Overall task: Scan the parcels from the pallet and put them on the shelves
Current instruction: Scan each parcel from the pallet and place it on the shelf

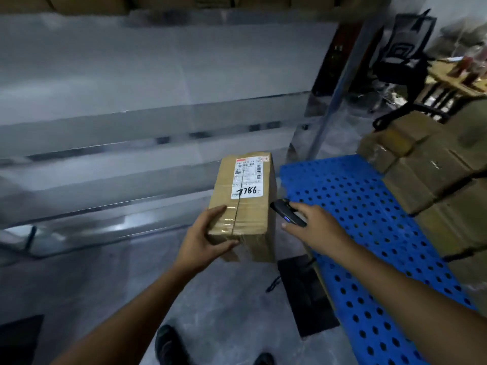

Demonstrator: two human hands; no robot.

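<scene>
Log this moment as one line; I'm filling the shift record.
left hand: holds brown cardboard parcel | right hand: holds black handheld scanner beside it | blue perforated plastic pallet: right

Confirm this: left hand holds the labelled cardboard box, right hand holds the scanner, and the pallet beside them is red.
Not quite: the pallet is blue, as the head view shows. The rest stands: the left hand holds the labelled cardboard box, the right hand the scanner.

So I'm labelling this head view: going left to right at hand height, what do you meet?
Grey shelves → left hand → taped parcel marked 7786 → black scanner → right hand → blue pallet → stacked cardboard boxes.
</scene>
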